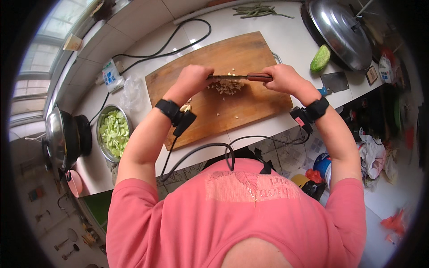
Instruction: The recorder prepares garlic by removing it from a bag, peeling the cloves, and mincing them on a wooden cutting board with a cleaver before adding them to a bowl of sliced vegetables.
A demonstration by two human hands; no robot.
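A kitchen knife (231, 77) with a reddish-brown wooden handle lies across my view, seen along its spine above a wooden cutting board (201, 117). My right hand (283, 78) grips the handle. At the other end, my left hand (192, 80) holds the tip end of the blade. Finely chopped pale pieces, possibly garlic (228, 87), are heaped under and just in front of the knife. A few crumbs are scattered nearer to me on the board. Some larger pale pieces (185, 108) are partly hidden beside my left wrist.
A metal bowl (98, 134) of sliced green vegetable (114, 130) stands left, near a clear plastic bag (132, 92). A black cable (167, 52) loops behind the board. Green beans (256, 11), a green gourd-like vegetable (320, 59) and a lidded wok (338, 30) are at the back and right.
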